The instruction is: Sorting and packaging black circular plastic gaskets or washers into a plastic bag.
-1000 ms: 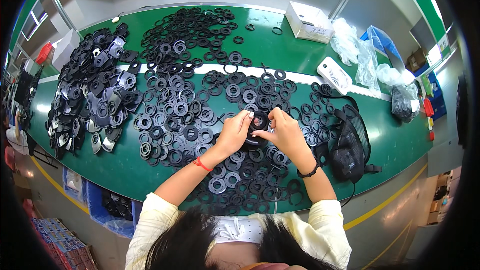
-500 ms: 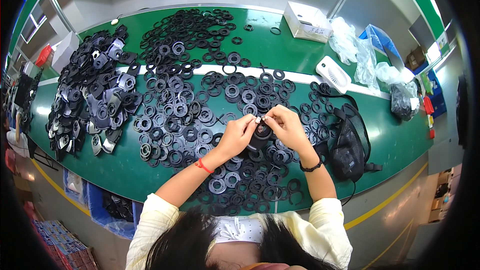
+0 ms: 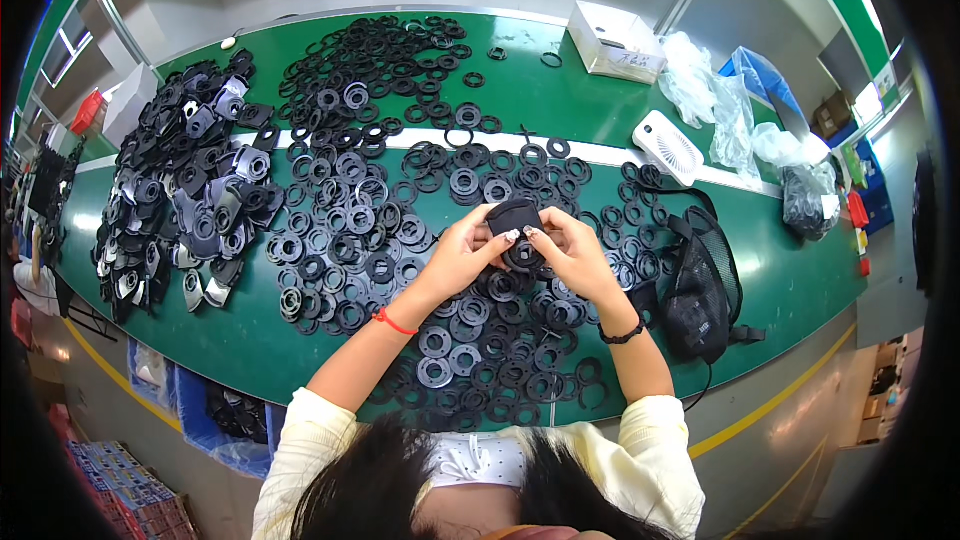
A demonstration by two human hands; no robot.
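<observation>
Between my two hands is a black plastic part with a flat end and a round opening (image 3: 514,217), held just above the bench. My left hand (image 3: 473,252) grips its left side, the thumb pressed near the opening. On the other side my right hand (image 3: 570,252) is closed round the part, its thumb beside the left thumb. Beneath and around both hands lie many loose black rings (image 3: 380,266). To the left rises a heap of black and silver plastic parts (image 3: 205,210), each with a round hole. The part's underside is hidden by my fingers.
The green bench (image 3: 330,365) carries more black rings (image 3: 370,60) at the back. On the right lie a black mesh bag (image 3: 705,290), a white handheld fan (image 3: 668,148), clear plastic bags (image 3: 735,125) and a white box (image 3: 614,44). Blue bins (image 3: 225,410) stand below the left front edge.
The black part has turned, so its flat end now points away from me, up between my hands. My fingertips have gone from a pinch over the opening to gripping both sides.
</observation>
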